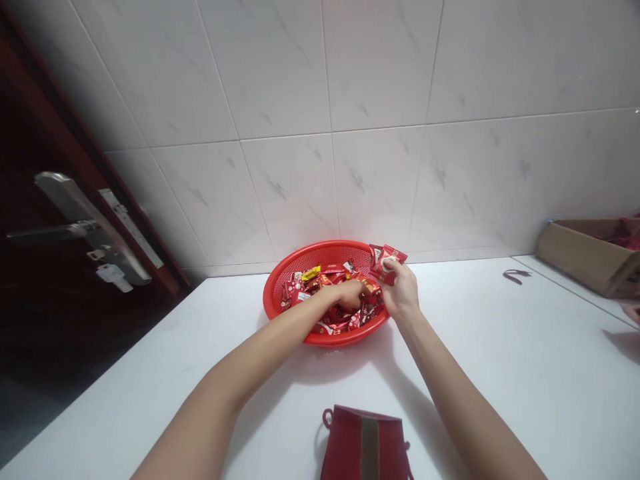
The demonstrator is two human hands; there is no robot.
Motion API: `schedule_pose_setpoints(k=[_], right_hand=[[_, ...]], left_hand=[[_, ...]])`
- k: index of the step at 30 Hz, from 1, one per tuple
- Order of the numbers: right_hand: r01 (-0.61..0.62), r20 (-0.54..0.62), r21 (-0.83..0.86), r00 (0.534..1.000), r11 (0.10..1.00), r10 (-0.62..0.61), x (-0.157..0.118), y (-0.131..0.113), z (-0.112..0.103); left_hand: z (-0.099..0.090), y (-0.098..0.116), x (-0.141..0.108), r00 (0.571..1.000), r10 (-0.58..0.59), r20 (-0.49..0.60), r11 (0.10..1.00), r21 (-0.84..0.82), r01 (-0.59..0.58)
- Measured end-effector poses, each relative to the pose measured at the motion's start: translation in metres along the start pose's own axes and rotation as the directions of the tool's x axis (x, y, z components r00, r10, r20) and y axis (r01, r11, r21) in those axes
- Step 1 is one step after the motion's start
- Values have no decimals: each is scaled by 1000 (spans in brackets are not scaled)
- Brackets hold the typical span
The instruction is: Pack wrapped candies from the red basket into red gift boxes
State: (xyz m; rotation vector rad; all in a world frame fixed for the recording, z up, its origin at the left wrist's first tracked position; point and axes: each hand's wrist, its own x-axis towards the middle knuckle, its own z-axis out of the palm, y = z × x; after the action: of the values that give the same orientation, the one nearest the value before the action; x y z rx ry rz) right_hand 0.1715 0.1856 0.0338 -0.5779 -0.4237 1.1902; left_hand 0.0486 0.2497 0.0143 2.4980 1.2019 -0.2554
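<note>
A red oval plastic basket point(273, 303) with mesh sides stands on the white table, holding many wrapped candies point(295, 288), mostly red, one of them yellow. My left hand point(351, 293) reaches down inside it. Its fingers are curled among the wrappers, and the fingertips are partly hidden. Over the basket's right rim, my right hand point(404, 293) pinches red candy packets point(384, 260), at least two, between thumb and fingers. Nearer to me lies a dark red gift bag point(345, 440) with a brown-gold stripe and small loops at its sides; the bottom edge of the view cuts it off.
A cardboard box point(583, 257) with red things inside sits at the far right, and part of another person's hand point(631, 312) shows below it. A dark ribbon scrap point(516, 275) lies on the white table point(465, 313). Behind is a tiled wall; left, a door with keys point(114, 275).
</note>
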Motion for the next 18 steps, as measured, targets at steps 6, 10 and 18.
schedule_pose_setpoints(k=[6,10,18], right_hand=[[-20,-16,-15,1000,1000,20,-3,-3,3],[-29,-34,13,999,1000,29,-4,-5,5],[18,11,30,1000,999,-19,0,0,3]], left_hand=[[-4,-2,-1,992,116,-47,969,-214,-124],[-19,-8,-2,982,101,-161,825,-538,-173],[-45,-14,-29,906,-105,-410,533,-792,-296]])
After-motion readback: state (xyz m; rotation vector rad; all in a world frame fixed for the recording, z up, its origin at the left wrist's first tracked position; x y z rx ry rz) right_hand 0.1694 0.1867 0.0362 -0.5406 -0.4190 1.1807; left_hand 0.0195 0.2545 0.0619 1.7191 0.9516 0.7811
